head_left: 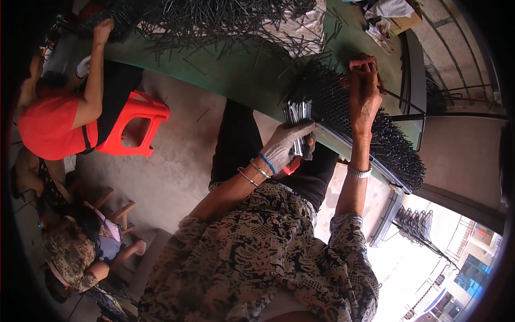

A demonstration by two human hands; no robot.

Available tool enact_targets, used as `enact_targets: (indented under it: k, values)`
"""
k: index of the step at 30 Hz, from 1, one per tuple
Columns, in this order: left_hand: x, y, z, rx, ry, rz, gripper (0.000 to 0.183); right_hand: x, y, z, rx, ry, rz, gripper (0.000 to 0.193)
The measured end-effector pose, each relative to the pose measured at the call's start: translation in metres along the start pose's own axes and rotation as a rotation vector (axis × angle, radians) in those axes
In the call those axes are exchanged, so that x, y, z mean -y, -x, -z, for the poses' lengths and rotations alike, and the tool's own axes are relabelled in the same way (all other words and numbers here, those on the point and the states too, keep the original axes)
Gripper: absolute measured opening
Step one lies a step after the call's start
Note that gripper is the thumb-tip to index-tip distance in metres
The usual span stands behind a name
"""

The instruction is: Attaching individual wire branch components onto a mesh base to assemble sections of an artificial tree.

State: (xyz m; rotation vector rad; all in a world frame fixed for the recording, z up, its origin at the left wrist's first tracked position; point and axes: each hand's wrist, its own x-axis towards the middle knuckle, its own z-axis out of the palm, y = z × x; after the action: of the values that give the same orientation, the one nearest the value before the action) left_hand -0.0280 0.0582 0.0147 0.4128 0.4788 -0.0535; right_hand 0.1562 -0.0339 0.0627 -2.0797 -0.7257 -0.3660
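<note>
- In the head view, the gloved left hand [281, 144] grips a bundle of thin silvery pieces [298, 114], above the person's lap and beside the near edge of the green table [214, 80].
- The right hand [366, 99], pink wrapping at its fingertips, is over a bed of upright dark rods [327, 96]; its fingers are drawn together, but whether they hold anything I cannot tell.
- The bed's pale front edge slants down rightward, beneath the right wrist.
- A strip of tabletop shows between the loose rod pile [214, 24] and the table edge.
- Grey floor [182, 129] separates the red stool [137, 123] from the person's legs.
</note>
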Motion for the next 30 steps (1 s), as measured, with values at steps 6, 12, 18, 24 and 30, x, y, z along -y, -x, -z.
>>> enact_targets:
  k: [6, 12, 18, 24, 30]
  values:
    - [0.002, 0.000, 0.001, -0.006, -0.005, -0.004, 0.021, 0.007, -0.005, 0.004, 0.069, -0.008, 0.056, 0.009]
    - [0.002, 0.001, 0.002, -0.033, 0.000, 0.014, 0.020, 0.008, -0.006, 0.002, 0.063, -0.057, 0.102, 0.006]
    - [0.005, 0.000, 0.006, -0.023, 0.005, 0.052, 0.021, 0.002, -0.007, 0.000, 0.058, 0.013, 0.104, 0.003]
    - [0.005, 0.002, 0.002, -0.048, -0.013, 0.086, 0.019, -0.001, -0.011, 0.001, 0.077, 0.032, 0.208, 0.005]
    - [0.011, -0.001, 0.007, -0.043, 0.072, 0.109, 0.017, -0.013, -0.004, 0.002, 0.056, 0.083, 0.147, 0.009]
